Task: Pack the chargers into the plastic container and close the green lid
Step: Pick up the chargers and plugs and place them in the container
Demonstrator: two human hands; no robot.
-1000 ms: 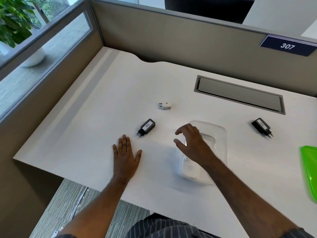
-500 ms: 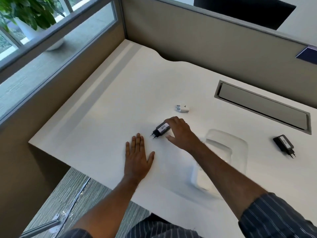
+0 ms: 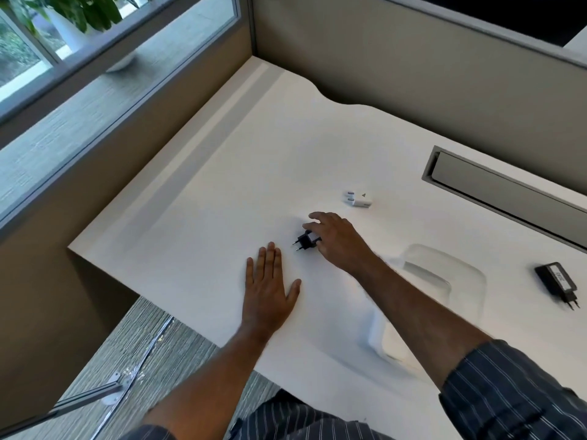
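Observation:
My right hand (image 3: 338,241) closes its thumb and fingers on a black charger (image 3: 305,242) whose plug pins point left. My left hand (image 3: 270,289) lies flat on the white desk, fingers spread, just below and left of that charger. A small white charger (image 3: 358,199) lies beyond my right hand. A second black charger (image 3: 556,280) with a white label lies at the far right. The clear plastic container (image 3: 444,274) stands open on the desk, partly behind my right forearm. The green lid is out of view.
A grey cable tray slot (image 3: 495,185) is recessed in the white desk (image 3: 222,185) at the back right. Beige partition walls (image 3: 381,58) close off the back and left. A potted plant (image 3: 79,17) stands behind the window on the left. The desk's front edge runs close to my body.
My right hand left the container, reached left and closed on the black charger, which has tipped up from lying flat. The camera view swung left, so the green lid dropped out of view.

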